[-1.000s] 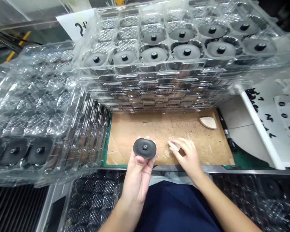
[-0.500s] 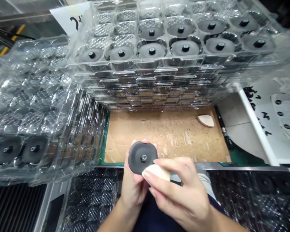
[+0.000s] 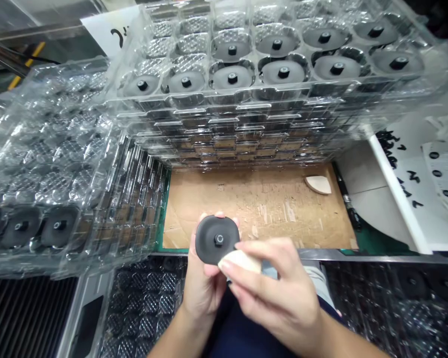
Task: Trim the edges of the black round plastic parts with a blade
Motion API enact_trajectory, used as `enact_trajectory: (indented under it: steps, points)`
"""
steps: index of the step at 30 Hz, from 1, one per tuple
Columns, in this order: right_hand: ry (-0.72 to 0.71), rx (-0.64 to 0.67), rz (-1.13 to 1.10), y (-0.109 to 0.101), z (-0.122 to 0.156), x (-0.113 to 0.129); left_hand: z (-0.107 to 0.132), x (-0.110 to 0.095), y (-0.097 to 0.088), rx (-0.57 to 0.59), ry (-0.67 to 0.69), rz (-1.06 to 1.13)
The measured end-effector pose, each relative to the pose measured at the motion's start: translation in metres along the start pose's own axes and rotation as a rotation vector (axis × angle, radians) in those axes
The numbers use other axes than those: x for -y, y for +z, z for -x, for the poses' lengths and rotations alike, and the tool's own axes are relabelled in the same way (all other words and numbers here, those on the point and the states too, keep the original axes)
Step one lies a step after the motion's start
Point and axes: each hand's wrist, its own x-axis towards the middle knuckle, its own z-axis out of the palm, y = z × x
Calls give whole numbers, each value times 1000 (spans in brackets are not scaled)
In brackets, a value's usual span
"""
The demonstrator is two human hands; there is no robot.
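Note:
A dark grey rounded-square cap (image 3: 208, 243) with a short central stem faces up in my left hand (image 3: 201, 293), whose fingers wrap round its edge from below. Between the thumb and fingers of my right hand (image 3: 283, 291) is a cream sponge wedge (image 3: 242, 260). The wedge lies against or just over the lower right rim of the cap; whether it presses there I cannot tell. Another pale wedge (image 3: 318, 184) rests on the brown cardboard sheet (image 3: 224, 199) beyond my hands.
Stacked clear plastic trays (image 3: 246, 107) with similar caps rise behind the cardboard. Another tray stack (image 3: 70, 149) stands on the left. A black pen-like tool (image 3: 346, 201) lies along the right side. Small black pieces (image 3: 392, 149) sit on the white surface at far right.
Both hands, with the cap and the wedge, have shifted slightly left and up in the view. The grip of each hand looks the same.

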Motion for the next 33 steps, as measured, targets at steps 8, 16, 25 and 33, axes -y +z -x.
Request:
enact_trajectory:
  steps: [8, 16, 25, 33]
  points:
    - [-8, -1, -4, 0, 2, -2, -1, -1, 0, 22, -9, 11]
    - [232, 4, -219, 3, 0, -14, -4, 1, -2, -8, -46, 27]
    - [1072, 131, -693, 25, 55, -50, -11, 6, -4, -129, -81, 61]
    - [1086, -30, -667, 10, 27, -49, -10, 7, -5, -89, -105, 20]
